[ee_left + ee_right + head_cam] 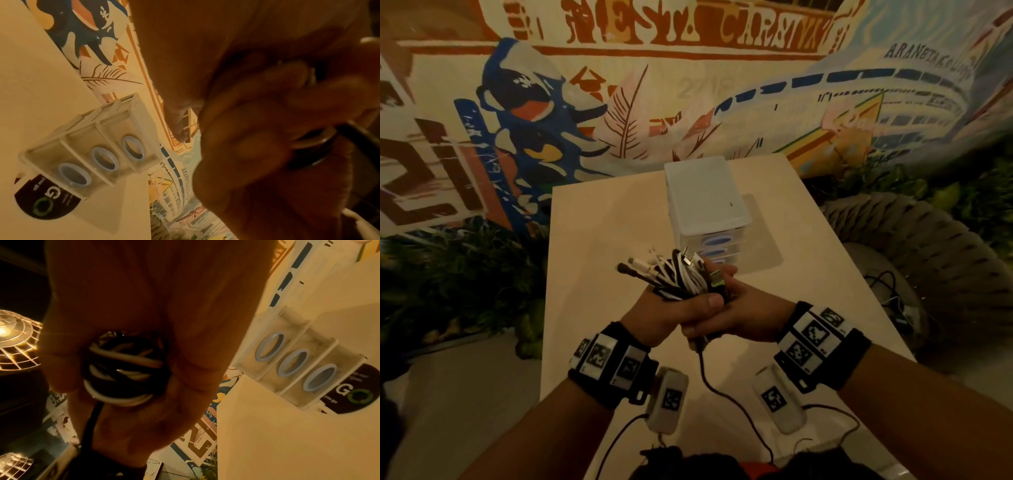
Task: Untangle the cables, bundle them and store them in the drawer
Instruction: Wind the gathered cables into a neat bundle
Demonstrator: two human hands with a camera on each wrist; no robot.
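Observation:
A bundle of black and white cables is held above the pale table, just in front of the small clear drawer unit. My left hand grips the bundle from below left, thumb laid across it. My right hand wraps round it from the right. One black cable tail hangs from the hands toward the table's near edge. Several plug ends stick out to the upper left. In the right wrist view the coiled bundle sits inside curled fingers. The unit's three drawers with blue oval handles look closed.
The drawer unit stands on a dark round sticker at the table's far middle. A wicker chair is to the right of the table, green plants to the left, and a painted mural wall behind.

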